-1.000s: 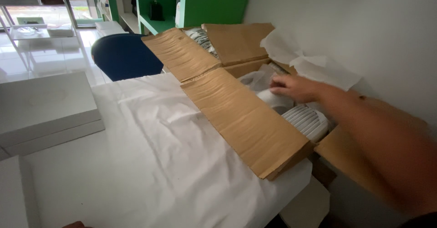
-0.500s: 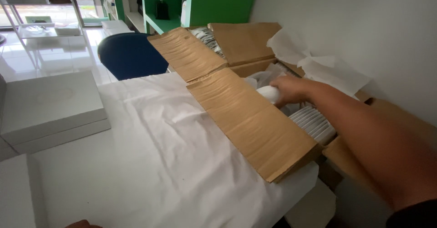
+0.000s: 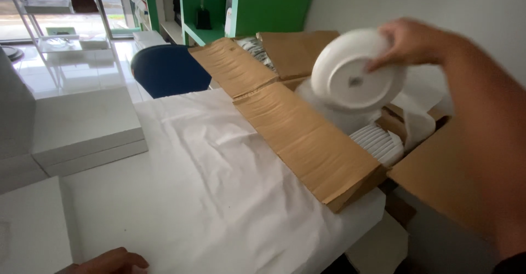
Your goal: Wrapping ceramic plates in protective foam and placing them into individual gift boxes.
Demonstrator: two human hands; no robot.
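My right hand grips the rim of a white plate and holds it tilted in the air above an open cardboard box. The plate's underside faces me. Below it, inside the box, lies a stack of ribbed white plates among white wrapping paper. My left hand rests at the bottom edge of the view on the table, fingers curled, with nothing visible in it. A sheet of white paper covers the table between the two hands.
A second open cardboard box with more wrapped items stands behind the first. A blue chair back is beyond the table. A flat white box lies at the left. Green shelving stands at the back.
My right hand was reaching down into the box; now it has lifted a white plate up out of the box and holds it tilted above it.
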